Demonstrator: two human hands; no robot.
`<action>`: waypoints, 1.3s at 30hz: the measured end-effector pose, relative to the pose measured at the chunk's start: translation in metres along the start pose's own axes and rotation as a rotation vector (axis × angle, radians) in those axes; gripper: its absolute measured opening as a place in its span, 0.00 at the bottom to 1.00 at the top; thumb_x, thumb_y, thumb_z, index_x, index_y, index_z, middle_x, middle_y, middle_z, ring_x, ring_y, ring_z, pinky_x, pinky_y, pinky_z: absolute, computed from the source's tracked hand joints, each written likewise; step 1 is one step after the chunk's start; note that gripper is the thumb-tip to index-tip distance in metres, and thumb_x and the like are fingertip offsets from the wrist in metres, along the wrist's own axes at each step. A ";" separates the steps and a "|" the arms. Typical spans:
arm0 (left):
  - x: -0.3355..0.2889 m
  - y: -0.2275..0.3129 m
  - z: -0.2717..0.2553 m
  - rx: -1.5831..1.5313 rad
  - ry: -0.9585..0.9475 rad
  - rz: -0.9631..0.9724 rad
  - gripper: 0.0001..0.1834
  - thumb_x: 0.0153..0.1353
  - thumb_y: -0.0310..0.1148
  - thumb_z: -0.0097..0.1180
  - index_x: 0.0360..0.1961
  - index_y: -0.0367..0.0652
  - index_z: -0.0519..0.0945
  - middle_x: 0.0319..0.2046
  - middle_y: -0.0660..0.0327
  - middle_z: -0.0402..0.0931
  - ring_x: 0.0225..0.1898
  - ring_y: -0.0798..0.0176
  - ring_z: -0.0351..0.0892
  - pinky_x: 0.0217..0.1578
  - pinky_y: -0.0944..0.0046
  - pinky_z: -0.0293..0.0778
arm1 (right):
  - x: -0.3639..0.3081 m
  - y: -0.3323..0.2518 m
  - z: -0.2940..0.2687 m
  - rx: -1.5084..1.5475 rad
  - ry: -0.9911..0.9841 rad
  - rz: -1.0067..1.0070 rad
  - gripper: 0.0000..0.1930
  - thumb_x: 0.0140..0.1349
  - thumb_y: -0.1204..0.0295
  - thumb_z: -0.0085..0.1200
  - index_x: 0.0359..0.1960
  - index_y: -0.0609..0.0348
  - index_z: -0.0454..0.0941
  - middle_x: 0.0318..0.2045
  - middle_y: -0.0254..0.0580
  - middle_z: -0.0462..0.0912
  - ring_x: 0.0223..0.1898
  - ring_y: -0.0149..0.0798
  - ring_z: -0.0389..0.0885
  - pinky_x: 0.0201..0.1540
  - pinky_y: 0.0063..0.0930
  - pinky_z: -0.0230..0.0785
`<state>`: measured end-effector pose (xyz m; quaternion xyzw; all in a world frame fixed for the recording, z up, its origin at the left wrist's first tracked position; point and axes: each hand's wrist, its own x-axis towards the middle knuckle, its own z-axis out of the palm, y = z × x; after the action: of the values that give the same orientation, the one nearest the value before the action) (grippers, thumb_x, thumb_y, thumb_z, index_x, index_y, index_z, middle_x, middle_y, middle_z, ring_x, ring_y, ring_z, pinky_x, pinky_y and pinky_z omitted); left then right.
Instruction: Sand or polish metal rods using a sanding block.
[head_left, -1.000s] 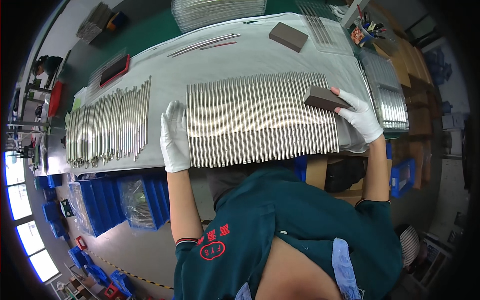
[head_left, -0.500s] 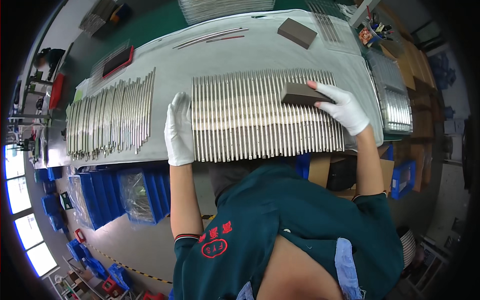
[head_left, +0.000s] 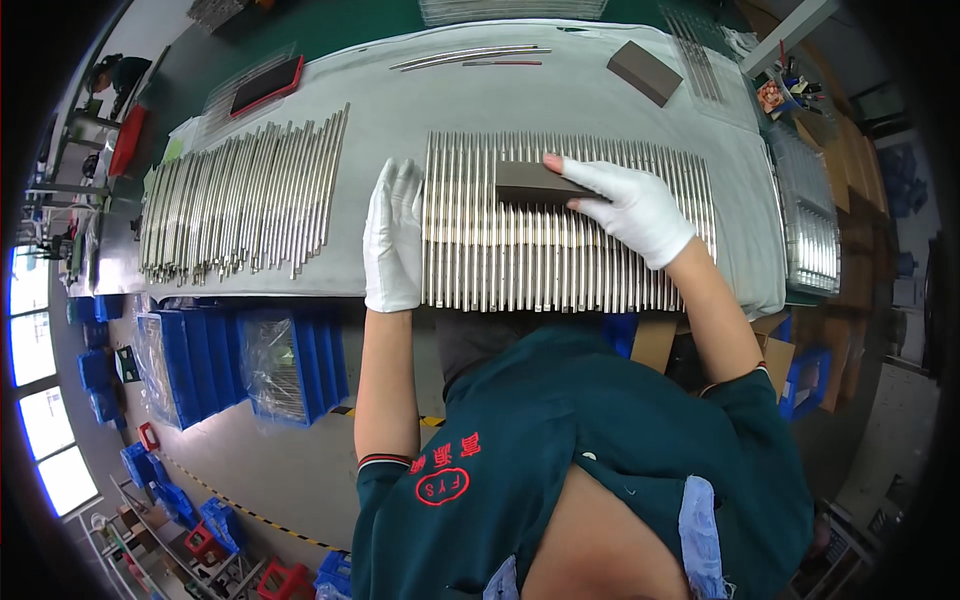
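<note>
A row of thin metal rods (head_left: 480, 260) lies side by side on the cloth-covered table in front of me. My right hand (head_left: 635, 212), in a white glove with the thumb tip and a fingertip bare, grips a dark brown rectangular block (head_left: 530, 182) and rests it on the upper part of the rods. Along the row's left edge stands my left hand (head_left: 394, 240), also gloved, its fingers stretched out and its side against the outermost rod. The block's right end is hidden by the right hand.
Another, uneven group of rods (head_left: 240, 200) lies to the left. Farther back are a second brown block (head_left: 645, 73), a few loose rods (head_left: 470, 57) and a red-edged dark case (head_left: 267, 85). Clear plastic trays (head_left: 808, 220) stand at the right. Blue bins (head_left: 205, 370) sit below the table's front edge.
My right hand has slid the brown block leftward across the rods. The whole view has shifted a little, and my left hand remains along the row's left edge.
</note>
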<state>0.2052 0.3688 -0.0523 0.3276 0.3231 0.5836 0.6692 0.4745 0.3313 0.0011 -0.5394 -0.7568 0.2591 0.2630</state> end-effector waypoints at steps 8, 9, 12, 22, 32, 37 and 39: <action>-0.001 0.001 0.000 -0.039 0.021 0.000 0.31 0.69 0.48 0.42 0.66 0.39 0.57 0.64 0.51 0.57 0.68 0.55 0.52 0.69 0.55 0.50 | -0.024 0.020 -0.024 0.048 0.058 0.028 0.29 0.53 0.81 0.58 0.58 0.42 0.73 0.49 0.38 0.81 0.48 0.40 0.80 0.51 0.25 0.73; -0.001 0.002 0.002 -0.021 0.007 0.001 0.31 0.70 0.48 0.42 0.66 0.39 0.57 0.64 0.51 0.57 0.68 0.55 0.52 0.69 0.55 0.50 | -0.020 0.019 -0.019 0.027 0.094 -0.032 0.28 0.54 0.79 0.58 0.58 0.40 0.73 0.48 0.39 0.81 0.47 0.41 0.81 0.50 0.25 0.73; -0.001 0.003 0.003 -0.032 0.000 -0.012 0.31 0.70 0.47 0.42 0.67 0.38 0.56 0.65 0.51 0.56 0.68 0.55 0.53 0.69 0.55 0.50 | 0.005 0.005 0.007 -0.096 0.075 -0.108 0.27 0.58 0.71 0.56 0.60 0.30 0.69 0.43 0.42 0.81 0.40 0.46 0.80 0.42 0.31 0.73; -0.067 0.010 0.049 1.512 -0.678 0.381 0.37 0.48 0.41 0.67 0.57 0.35 0.68 0.57 0.47 0.67 0.61 0.42 0.63 0.62 0.51 0.59 | -0.069 0.026 -0.043 0.006 0.147 0.190 0.30 0.54 0.79 0.59 0.60 0.43 0.71 0.52 0.40 0.79 0.50 0.38 0.80 0.52 0.26 0.70; -0.071 -0.013 0.052 1.664 -0.687 0.524 0.34 0.42 0.25 0.59 0.56 0.36 0.68 0.54 0.51 0.68 0.58 0.47 0.66 0.59 0.52 0.63 | -0.062 0.020 -0.020 -0.023 0.220 0.160 0.34 0.54 0.76 0.60 0.64 0.42 0.65 0.54 0.44 0.77 0.49 0.45 0.79 0.52 0.30 0.70; -0.069 -0.012 0.046 1.573 -0.716 0.539 0.30 0.42 0.24 0.57 0.52 0.36 0.71 0.50 0.51 0.71 0.54 0.48 0.69 0.57 0.54 0.66 | -0.064 0.016 -0.025 0.082 0.118 0.262 0.33 0.55 0.80 0.59 0.65 0.49 0.64 0.55 0.43 0.76 0.54 0.36 0.76 0.57 0.25 0.65; -0.067 -0.015 0.040 1.549 -0.722 0.573 0.31 0.40 0.26 0.61 0.51 0.37 0.72 0.49 0.51 0.72 0.52 0.46 0.71 0.55 0.52 0.68 | -0.063 0.016 -0.027 0.116 0.096 0.321 0.33 0.56 0.79 0.59 0.65 0.49 0.64 0.56 0.43 0.76 0.54 0.36 0.76 0.57 0.25 0.65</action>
<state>0.2389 0.2982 -0.0381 0.9180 0.3019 0.2083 0.1506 0.5212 0.2786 0.0028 -0.6488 -0.6313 0.3150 0.2851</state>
